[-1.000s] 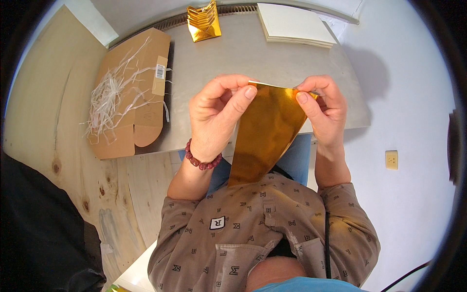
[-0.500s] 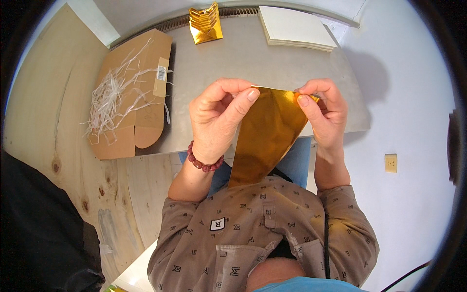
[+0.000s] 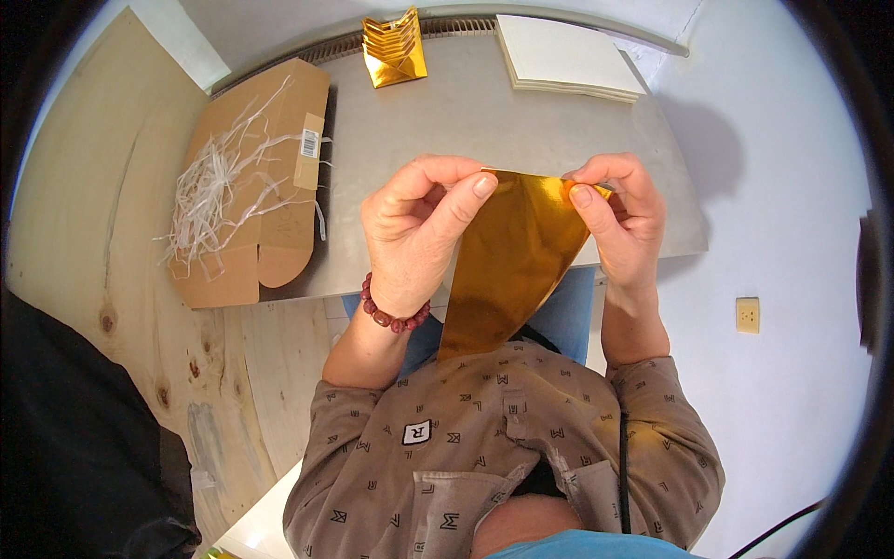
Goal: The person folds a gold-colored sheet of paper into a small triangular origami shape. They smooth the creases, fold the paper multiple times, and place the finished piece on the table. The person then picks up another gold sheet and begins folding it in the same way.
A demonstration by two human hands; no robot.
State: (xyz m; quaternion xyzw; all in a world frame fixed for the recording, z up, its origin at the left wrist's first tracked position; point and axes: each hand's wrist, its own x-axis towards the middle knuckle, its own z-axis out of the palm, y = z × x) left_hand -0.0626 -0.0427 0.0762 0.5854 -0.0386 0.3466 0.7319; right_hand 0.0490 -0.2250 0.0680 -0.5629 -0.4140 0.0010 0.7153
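A shiny gold sheet [image 3: 512,256], foil or foil-faced paper, hangs between my two hands in front of my chest. My left hand [image 3: 419,219] pinches its upper left corner between thumb and forefinger; a beaded dark red bracelet [image 3: 391,319] circles that wrist. At the upper right corner, my right hand [image 3: 622,219] grips the sheet the same way. The top edge is pulled nearly straight, and a thin pale line shows along it. Below, the sheet reaches down to my shirt, its lower end tapering to the left.
On the grey table [image 3: 447,112], a stack of folded gold pieces [image 3: 394,61] stands at the back, with a pile of white sheets [image 3: 566,54] to its right. An opened cardboard box [image 3: 279,186] lies at the left edge, strewn with white plastic strips [image 3: 209,191]. A white wall [image 3: 782,186] borders the right.
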